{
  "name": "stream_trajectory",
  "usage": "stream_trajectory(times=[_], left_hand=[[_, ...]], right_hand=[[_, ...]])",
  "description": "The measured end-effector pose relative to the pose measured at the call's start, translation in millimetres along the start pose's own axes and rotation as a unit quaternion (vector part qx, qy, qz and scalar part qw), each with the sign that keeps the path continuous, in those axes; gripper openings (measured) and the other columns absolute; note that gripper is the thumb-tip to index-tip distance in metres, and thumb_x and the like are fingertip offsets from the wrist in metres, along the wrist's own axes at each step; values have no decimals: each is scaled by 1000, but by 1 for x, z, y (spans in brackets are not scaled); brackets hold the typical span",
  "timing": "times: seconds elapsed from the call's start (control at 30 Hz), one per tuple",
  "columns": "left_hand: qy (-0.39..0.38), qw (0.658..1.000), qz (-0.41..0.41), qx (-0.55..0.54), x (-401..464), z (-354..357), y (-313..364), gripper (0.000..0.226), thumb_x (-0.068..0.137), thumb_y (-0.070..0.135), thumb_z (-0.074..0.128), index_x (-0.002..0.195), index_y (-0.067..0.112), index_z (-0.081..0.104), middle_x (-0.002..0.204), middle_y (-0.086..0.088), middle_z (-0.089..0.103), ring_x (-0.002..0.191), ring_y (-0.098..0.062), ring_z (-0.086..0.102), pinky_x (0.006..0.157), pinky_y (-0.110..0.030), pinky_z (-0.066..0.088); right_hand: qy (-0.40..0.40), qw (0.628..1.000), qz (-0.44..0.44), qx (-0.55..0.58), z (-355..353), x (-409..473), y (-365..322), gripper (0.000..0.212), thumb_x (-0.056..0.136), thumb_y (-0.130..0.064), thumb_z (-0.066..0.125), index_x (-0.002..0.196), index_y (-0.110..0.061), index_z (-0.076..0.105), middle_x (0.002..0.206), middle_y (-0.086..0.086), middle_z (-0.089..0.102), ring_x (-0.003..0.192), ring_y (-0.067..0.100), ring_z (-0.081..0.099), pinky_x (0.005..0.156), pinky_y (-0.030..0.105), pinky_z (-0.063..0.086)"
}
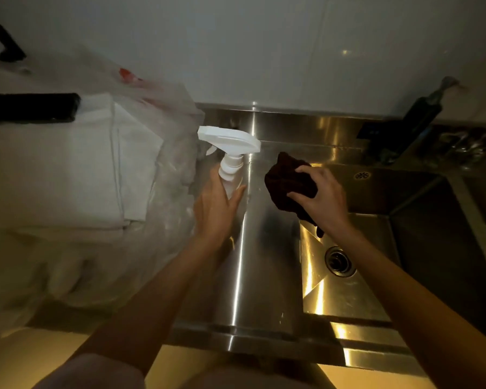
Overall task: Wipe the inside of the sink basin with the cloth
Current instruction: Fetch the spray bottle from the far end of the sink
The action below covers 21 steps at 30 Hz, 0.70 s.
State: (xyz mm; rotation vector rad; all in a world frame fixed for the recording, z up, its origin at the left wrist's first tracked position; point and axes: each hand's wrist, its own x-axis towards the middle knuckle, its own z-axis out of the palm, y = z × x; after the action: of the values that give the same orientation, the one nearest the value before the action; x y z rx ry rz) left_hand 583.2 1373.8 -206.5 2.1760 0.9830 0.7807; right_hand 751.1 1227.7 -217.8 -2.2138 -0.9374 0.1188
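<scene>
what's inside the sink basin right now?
In the sink basin: only the drain, on bare steel. The dark cloth, gripped by the right hand, hangs over its rim. The right forearm covers part of the floor.

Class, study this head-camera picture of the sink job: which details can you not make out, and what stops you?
- Spray bottle body, head view: hidden behind the left hand.
- Cloth, head view: its lower part covered by the right hand.
- Sink basin right side: lost in deep shadow.
- Dark bottle by the wall: too dim and blurred to identify.
</scene>
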Motion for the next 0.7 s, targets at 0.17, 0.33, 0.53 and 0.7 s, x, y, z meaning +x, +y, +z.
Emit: stream_trajectory(times=[0.17,0.33,0.53,0.7], left_hand=[[-59,996,34,-50,35,23,-1,52,90,39,63,130,11,44,116,-10,63,102,-26,61,83,-36,48],[-97,990,73,-71,65,58,0,59,90,41,62,136,12,41,127,-8,59,113,-23,58,94,-39,49],[-131,982,105,-83,94,96,2,59,89,45,61,135,13,41,129,-8,58,115,-24,57,94,-39,49],[-131,980,119,-94,113,120,8,59,89,46,61,134,16,38,127,-7,59,112,-24,58,89,-34,47]], right_hand=[[42,998,51,-7,3,-6,11,54,76,-32,77,122,-41,50,128,-3,49,117,17,51,88,24,45],[66,994,82,-4,0,-13,17,52,77,-27,77,123,-35,53,129,0,48,118,20,50,93,35,53],[79,989,124,-31,-6,-13,21,52,78,-27,77,124,-31,55,130,1,48,119,21,50,95,41,52],[87,985,146,-29,-9,-12,24,51,77,-26,78,123,-30,56,129,1,49,118,22,51,95,43,52]])
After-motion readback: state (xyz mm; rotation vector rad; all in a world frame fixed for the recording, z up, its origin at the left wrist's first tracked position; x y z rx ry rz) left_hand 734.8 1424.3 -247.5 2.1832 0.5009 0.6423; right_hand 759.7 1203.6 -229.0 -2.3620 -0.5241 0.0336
